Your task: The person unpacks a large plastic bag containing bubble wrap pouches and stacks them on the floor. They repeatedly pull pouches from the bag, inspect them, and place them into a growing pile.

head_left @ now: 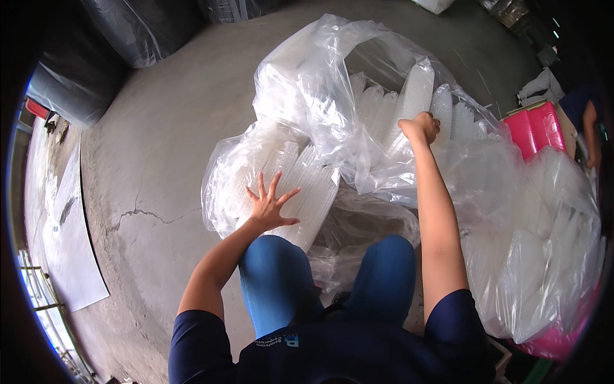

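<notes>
My left hand [268, 206] is spread wide, its fingers apart over a stack of whitish bubble wrap [313, 185] just beyond my left knee. Farther off and to the right, my right hand [422, 126] is closed around a bundle of bubble wrap [416, 86], which stands up tilted in the mouth of a large clear plastic bag [332, 70]. More folded bubble-wrap bundles [374, 109] stand side by side in that bag, on both sides of my right hand. The bag's loose film drapes between my hands and partly covers the stacks.
A full clear bag of bubble wrap [537, 256] lies to my right, near a pink wrapped package [537, 130]. Dark wrapped rolls [137, 32] stand at the far left. A flat pale sheet [80, 237] lies on the cracked concrete floor [153, 153]. Another person's arm [590, 131] shows at the right edge.
</notes>
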`<state>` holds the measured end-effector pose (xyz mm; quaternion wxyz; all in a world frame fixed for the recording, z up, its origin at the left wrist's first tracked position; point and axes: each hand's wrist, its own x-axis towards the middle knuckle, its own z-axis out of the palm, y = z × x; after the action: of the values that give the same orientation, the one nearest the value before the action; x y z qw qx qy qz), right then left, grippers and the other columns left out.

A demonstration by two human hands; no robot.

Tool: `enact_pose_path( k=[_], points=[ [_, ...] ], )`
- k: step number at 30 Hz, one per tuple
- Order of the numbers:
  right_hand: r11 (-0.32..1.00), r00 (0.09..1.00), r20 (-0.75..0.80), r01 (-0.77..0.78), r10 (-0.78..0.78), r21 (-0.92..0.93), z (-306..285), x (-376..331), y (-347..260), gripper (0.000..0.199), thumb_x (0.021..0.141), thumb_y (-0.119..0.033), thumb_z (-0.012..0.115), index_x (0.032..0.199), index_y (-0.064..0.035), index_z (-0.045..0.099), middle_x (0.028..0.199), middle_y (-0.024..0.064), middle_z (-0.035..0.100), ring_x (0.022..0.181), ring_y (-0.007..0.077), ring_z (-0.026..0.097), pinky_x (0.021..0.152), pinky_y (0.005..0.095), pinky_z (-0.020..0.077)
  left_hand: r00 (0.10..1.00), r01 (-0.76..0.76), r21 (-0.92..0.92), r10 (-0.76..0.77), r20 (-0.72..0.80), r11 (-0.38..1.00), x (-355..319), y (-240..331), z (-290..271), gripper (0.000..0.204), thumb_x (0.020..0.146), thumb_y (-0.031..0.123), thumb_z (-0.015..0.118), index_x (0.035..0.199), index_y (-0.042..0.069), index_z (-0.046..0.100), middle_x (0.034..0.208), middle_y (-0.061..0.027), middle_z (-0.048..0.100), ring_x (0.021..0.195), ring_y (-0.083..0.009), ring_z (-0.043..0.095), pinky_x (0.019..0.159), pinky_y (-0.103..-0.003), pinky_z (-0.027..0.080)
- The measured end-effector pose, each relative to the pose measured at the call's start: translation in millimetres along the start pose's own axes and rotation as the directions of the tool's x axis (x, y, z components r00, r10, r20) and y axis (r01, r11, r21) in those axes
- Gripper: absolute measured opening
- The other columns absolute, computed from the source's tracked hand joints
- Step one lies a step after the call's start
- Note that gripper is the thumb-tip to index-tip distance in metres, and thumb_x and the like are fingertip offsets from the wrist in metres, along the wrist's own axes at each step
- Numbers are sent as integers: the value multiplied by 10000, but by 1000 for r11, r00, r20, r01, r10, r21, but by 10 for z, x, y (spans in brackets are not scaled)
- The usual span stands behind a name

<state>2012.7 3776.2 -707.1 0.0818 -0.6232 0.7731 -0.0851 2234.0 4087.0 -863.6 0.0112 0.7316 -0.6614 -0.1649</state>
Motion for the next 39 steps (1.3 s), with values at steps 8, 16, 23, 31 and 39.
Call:
enact_pose_path(
  k=[8,16,23,31,39],
  points=[
    [933,957,127,283,-260,-221,-172,-824,-80,704,621,-154,748,1194,90,421,1227,265,363,1192,390,339,873,468,400,995,-97,71,96,14,993,-61,-38,62,720,696,708,558,1338,522,290,1501,-112,-11,1328,-492,-117,872,-816,38],
    [923,906,-189,354,-378,-147,-267,-466,-37,537,627,-108,709,1116,-60,492,1131,104,567,1037,265,542,918,396,370,992,-127,61,125,29,990,15,3,31,655,717,696,546,1313,528,332,1498,-80,37,1328,-487,-111,877,-816,27],
    [533,218,-722,812,-657,-239,-1047,-772,1230,430,716,-80,649,1103,-109,462,1266,104,481,1252,327,379,1077,573,104,994,-103,49,102,36,993,21,36,-11,661,710,688,558,1312,524,336,1498,-66,46,1332,-479,-131,883,-813,18],
    [68,80,-72,985,-994,157,-947,-1061,1937,297,831,-92,557,1047,-207,388,1315,64,432,1276,354,354,1062,582,253,996,-75,125,68,57,989,-29,50,3,672,724,699,528,1328,537,283,1499,-55,40,1336,-476,-110,881,-817,50],
    [-92,-115,369,993,-922,79,546,-1177,1504,359,848,-108,469,1180,-232,529,1276,19,477,1289,246,356,1048,489,312,995,-75,111,68,71,991,-18,50,7,681,716,687,555,1327,524,303,1499,-56,29,1330,-484,-123,879,-818,53]
  ],
)
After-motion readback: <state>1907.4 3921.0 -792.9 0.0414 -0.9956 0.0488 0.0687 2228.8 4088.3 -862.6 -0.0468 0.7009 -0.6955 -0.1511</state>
